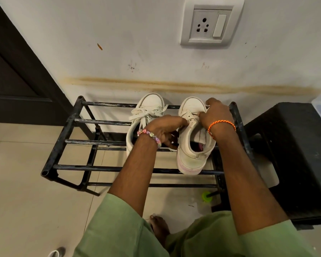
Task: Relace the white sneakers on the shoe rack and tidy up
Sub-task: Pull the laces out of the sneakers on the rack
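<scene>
Black metal shoe rack [70, 125], centre frame, against a stained white wall [119, 43]. Top tier carries two white sneakers, toes toward the wall.

Left sneaker [150, 106]: laced, its laces [146, 115] loose across the tongue; heel hidden under the left wrist.

Right sneaker [191, 145]: no lace visible, tongue exposed, pink-tinged sole at the rack's front bar.

Left hand [165, 128]: beaded bracelet [149, 135] at the wrist, fingertips pinching the right sneaker's eyelet edge.

Right hand [216, 113]: orange thread band [220, 125], grip narrow, fingers curled on the same sneaker's eyelet area from the right.

Also present: wall socket [211, 23], upper right; black plastic stool [293, 149], right edge; green sleeves [119, 229], bottom; bare foot [159, 229] on the tiled floor [26, 201].
</scene>
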A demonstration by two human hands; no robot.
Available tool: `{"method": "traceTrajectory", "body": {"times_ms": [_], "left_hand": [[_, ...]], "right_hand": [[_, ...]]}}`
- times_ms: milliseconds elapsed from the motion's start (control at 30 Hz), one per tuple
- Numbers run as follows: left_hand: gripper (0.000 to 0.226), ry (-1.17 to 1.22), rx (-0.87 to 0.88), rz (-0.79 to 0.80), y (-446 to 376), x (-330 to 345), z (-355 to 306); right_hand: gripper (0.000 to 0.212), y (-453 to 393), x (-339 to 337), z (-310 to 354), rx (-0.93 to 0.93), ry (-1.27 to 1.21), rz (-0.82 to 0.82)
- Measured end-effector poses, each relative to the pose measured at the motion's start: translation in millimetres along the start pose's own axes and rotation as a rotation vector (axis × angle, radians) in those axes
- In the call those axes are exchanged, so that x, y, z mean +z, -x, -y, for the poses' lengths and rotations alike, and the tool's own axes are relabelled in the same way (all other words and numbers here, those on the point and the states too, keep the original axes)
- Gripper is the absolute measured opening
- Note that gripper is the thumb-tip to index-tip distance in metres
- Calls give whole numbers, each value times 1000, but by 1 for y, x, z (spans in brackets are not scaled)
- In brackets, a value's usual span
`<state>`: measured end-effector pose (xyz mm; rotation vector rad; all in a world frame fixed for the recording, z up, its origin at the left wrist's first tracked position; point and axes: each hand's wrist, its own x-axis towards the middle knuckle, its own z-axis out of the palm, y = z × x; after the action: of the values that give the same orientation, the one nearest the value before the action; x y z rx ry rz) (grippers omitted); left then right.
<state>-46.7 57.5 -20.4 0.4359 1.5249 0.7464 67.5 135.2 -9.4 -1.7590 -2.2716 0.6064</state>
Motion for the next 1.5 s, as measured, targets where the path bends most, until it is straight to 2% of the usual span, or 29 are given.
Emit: {"method": "traceTrajectory", "body": {"times_ms": [133, 233, 433, 500, 567, 667, 700, 733, 800, 833, 933, 1133, 1333, 1500], "left_hand": [[41, -3, 16, 3, -3, -1, 2], [41, 4, 34, 2, -5, -1, 2], [37, -4, 47, 15, -5, -4, 2], [36, 8, 50, 12, -6, -4, 2], [33, 16, 62, 3, -7, -4, 3], [30, 27, 77, -13, -8, -4, 4], [31, 21, 81, -19, -8, -4, 4], [33, 16, 84, -23, -9, -4, 5], [36, 14, 89, -27, -9, -3, 5], [35, 13, 93, -30, -9, -2, 5], [35, 5, 103, -37, -9, -1, 4], [38, -17, 107, -53, -6, 1, 3], [29, -33, 117, -67, 0, 3, 0], [31, -48, 112, -63, 0, 1, 0]], "right_hand": [[24, -3, -1, -1, 34, 4, -14], [11, 0, -2, -1, -12, -66, -46], [8, 10, -29, 7, -217, -541, -47], [13, 15, -39, 12, -289, -747, -70], [9, 21, -49, 17, -350, -984, -55], [16, 22, -62, 22, -305, -1210, 20], [19, 20, -61, 21, -255, -1166, 4], [21, 18, -56, 19, -212, -1020, -46], [11, 12, -39, 10, -183, -575, -127], [4, 12, -31, 6, -166, -386, -107], [26, 10, -20, -2, -110, -108, 26], [35, 3, -13, -3, -48, 14, 104], [27, 4, -9, 0, -38, 23, 48], [39, 4, -5, 0, -66, 6, 49]]}}
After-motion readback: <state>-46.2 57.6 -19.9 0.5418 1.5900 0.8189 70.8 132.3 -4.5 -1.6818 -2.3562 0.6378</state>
